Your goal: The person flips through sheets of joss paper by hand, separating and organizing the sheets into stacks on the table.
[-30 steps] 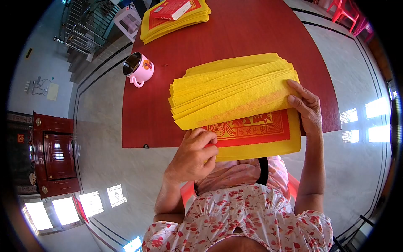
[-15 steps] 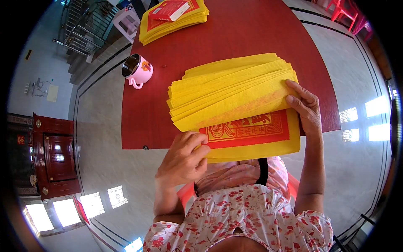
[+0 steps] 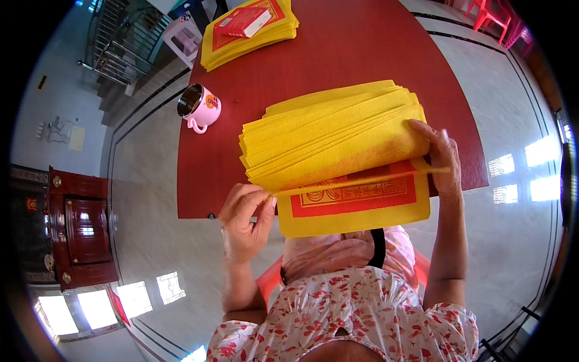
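A fanned stack of yellow paper sheets lies at the near side of the red table, plain sides up. Below it shows a yellow sheet with a red printed panel, its near edge hanging past the table edge. One sheet is raised and seen almost edge-on as a thin yellow strip. My left hand is closed in a pinch on the left end of that sheet. At the right end, my right hand is closed around the sheets' edge, its fingertips on the fanned stack; some fingers are hidden.
A pink cup with a handle stands at the table's left edge. Farther back, a red book rests on another pile of yellow printed sheets. The red table extends away from me. A pale stool stands beyond its left side.
My left hand has gone from curled at the printed sheet's left edge to pinching a raised sheet, shifting slightly left. The raised sheet now crosses the printed panel. My right hand stays at the right edge.
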`<state>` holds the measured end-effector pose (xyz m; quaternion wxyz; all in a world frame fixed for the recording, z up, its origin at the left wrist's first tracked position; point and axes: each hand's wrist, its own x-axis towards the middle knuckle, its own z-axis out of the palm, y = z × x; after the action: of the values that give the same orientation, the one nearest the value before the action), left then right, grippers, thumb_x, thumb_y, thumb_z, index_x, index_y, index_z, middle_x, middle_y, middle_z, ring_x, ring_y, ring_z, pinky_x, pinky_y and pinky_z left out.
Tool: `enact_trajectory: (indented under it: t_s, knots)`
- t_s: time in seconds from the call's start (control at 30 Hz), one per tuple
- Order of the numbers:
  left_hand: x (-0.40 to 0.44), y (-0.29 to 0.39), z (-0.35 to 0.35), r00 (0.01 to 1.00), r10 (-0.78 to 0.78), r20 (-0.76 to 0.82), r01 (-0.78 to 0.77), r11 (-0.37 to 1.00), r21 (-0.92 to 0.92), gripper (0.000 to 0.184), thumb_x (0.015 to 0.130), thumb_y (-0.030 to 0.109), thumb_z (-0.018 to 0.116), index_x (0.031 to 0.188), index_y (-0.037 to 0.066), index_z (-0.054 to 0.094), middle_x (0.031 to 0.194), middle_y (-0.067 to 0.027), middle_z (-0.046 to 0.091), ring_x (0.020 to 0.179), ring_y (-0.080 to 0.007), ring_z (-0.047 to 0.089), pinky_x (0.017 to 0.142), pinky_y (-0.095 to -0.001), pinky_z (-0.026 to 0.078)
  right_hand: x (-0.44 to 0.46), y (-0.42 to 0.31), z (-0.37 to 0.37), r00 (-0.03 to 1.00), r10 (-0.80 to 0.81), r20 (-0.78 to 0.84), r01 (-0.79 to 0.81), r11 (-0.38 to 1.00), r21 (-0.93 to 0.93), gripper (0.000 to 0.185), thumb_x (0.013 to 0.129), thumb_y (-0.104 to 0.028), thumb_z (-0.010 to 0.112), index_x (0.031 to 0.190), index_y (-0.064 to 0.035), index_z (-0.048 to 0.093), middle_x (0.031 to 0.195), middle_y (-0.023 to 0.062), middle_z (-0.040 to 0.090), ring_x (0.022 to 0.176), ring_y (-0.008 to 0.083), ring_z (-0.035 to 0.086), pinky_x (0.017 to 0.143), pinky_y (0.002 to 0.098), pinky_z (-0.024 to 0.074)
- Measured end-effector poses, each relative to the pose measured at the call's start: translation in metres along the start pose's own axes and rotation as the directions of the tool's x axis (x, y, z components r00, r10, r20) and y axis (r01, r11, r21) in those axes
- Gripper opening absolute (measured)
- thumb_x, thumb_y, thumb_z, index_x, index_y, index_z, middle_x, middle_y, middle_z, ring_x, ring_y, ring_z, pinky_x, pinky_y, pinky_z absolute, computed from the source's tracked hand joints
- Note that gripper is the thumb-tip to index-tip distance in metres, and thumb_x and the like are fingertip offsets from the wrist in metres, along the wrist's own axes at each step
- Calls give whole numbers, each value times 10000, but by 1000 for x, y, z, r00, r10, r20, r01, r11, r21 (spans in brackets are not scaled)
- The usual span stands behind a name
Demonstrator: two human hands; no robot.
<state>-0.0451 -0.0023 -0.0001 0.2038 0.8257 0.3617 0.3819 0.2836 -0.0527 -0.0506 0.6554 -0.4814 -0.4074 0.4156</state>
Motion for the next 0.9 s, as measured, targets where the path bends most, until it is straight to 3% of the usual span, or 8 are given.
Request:
enact_trajectory:
  t_s: [0.1, 0.17, 0.27, 0.37, 0.57, 0.7, 0.77, 0.9]
  knots:
    - [1, 1, 5, 995, -51, -82, 51, 999, -3, 92, 780, -18, 650, 838, -42, 583, 784, -92, 581, 671, -148, 523, 606, -247, 432, -1, -3, 2, 1000, -3, -14, 2, 999, -53, 795, 886, -649, 206, 1165, -6, 582, 1014, 170, 627, 906, 236, 621, 836, 328, 495]
    - [2, 2, 8, 992, -40, -120, 41, 999, 6, 97, 786, -11, 651, 840, -44, 579, 785, -93, 582, 667, -147, 519, 607, -246, 431, -1, 1, -2, 988, -89, 122, 67, 981, 180, 659, 905, -560, 361, 1187, 2, 559, 1033, 174, 623, 934, 245, 615, 855, 334, 489]
    - [1, 2, 12, 983, -45, -175, 49, 999, 16, 106, 782, -9, 656, 840, -45, 575, 790, -96, 586, 670, -152, 525, 611, -252, 436, -2, -6, 2, 983, -126, 131, 133, 990, -43, 501, 858, -409, 589, 1155, -6, 584, 1025, 150, 637, 909, 225, 628, 857, 334, 497]
    - [1, 5, 13, 978, -49, -201, 54, 998, 21, 106, 782, -8, 656, 855, -39, 586, 802, -82, 588, 673, -129, 517, 608, -225, 425, -3, -6, 2, 997, -13, 77, 11, 1000, 22, 439, 763, -215, 737, 1138, -28, 605, 1021, 119, 652, 895, 183, 636, 835, 326, 512]
    - [-4, 9, 11, 917, -30, -399, -35, 987, -154, 110, 771, -19, 654, 873, -12, 613, 832, -79, 597, 613, -99, 525, 508, -215, 429, 1, 6, -3, 999, -22, 38, 20, 998, 67, 455, 769, -107, 716, 1202, -79, 579, 1085, 104, 642, 934, 166, 635, 794, 329, 533]
    - [-4, 9, -4, 990, 143, 4, -142, 986, -87, 180, 698, -61, 671, 867, -20, 624, 837, -117, 587, 737, -156, 563, 610, -236, 458, 4, 0, 12, 995, -68, -79, 75, 993, 87, 524, 773, -121, 711, 1265, -134, 530, 1137, 91, 621, 983, 177, 620, 805, 348, 534]
    - [0, 9, -3, 905, 195, 377, -195, 980, -39, 239, 654, -41, 696, 883, -11, 635, 858, -114, 582, 802, -233, 574, 680, -298, 477, 4, 0, 14, 991, -120, -61, 129, 976, 174, 564, 785, -124, 697, 1304, -180, 484, 1181, 82, 599, 1022, 177, 603, 815, 360, 533]
    - [-2, 8, 0, 830, 94, 550, -176, 980, 98, 354, 639, 55, 725, 978, 14, 630, 1057, -126, 533, 1004, -296, 510, 881, -392, 432, 4, 3, 10, 991, -104, -81, 114, 986, 120, 545, 789, -109, 690, 1293, -183, 498, 1181, 84, 599, 1027, 171, 599, 822, 358, 532]
